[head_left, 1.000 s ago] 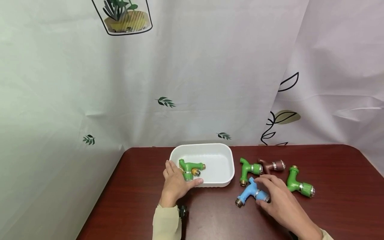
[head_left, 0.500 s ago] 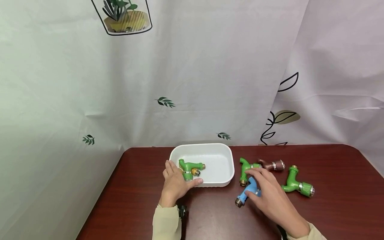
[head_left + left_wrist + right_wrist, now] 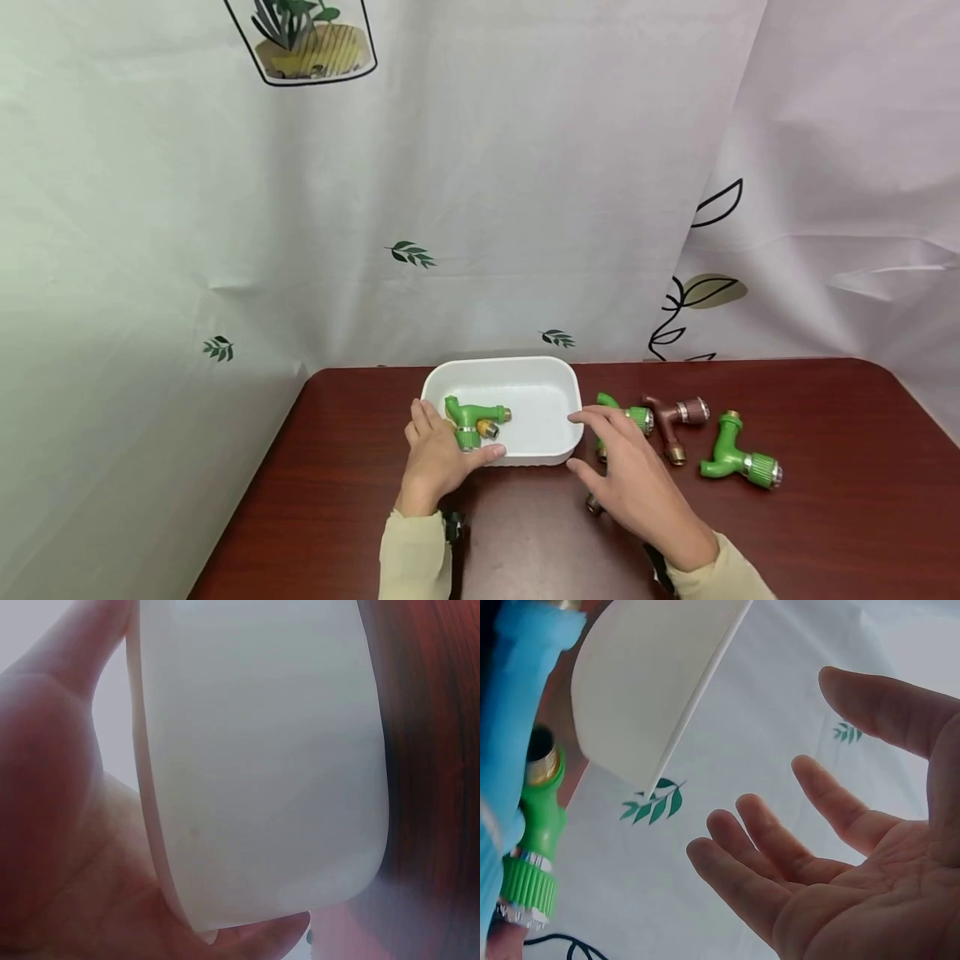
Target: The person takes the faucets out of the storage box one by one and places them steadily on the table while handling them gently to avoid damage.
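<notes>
My left hand (image 3: 438, 458) holds the white plastic tub (image 3: 540, 457) at its near left corner, thumb over the front rim and fingers along the left side. Inside the tub lies a green tap (image 3: 476, 413) on top of a yellow tap (image 3: 487, 430). My right hand (image 3: 637, 479) is spread at the tub's right edge, thumb and fingers apart, holding nothing. Under it, on the table, a blue tap (image 3: 517, 720) is mostly hidden in the head view, only its threaded end showing.
Right of the tub lie a green tap (image 3: 637, 418), partly behind the right hand, a brown tap (image 3: 667, 421) and another green tap (image 3: 731, 458). The dark red table (image 3: 330, 500) meets a white patterned cloth (image 3: 487, 208) at the back.
My right hand has moved left from beside the blue tap to the tub's right edge, now covering most of that tap and uncovering the brown one. My left hand has stayed on the tub.
</notes>
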`<action>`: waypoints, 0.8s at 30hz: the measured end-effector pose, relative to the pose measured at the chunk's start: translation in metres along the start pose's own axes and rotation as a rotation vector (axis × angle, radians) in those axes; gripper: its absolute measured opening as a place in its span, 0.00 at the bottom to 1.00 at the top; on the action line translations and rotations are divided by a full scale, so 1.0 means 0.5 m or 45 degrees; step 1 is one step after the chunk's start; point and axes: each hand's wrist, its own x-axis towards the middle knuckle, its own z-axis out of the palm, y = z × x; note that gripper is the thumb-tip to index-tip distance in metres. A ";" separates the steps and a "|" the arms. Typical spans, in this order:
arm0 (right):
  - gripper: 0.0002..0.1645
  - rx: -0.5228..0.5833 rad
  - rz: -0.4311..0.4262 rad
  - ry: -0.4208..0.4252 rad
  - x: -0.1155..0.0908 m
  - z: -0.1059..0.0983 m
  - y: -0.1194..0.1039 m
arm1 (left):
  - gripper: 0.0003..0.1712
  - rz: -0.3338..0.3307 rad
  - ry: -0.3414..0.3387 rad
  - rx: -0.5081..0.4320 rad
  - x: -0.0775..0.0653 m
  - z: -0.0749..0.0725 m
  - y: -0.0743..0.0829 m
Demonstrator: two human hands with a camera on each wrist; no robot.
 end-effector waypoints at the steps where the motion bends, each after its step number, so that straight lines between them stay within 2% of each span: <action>1: 0.30 0.003 0.003 0.000 0.002 0.003 -0.003 | 0.81 -0.004 0.000 -0.001 0.000 0.000 0.000; 16: 0.26 0.100 0.054 -0.060 0.045 0.061 -0.037 | 0.81 -0.014 -0.003 -0.020 0.002 -0.004 0.003; 24: 0.25 0.172 0.029 -0.048 0.071 0.103 -0.049 | 0.80 -0.007 -0.005 -0.002 -0.001 -0.005 0.000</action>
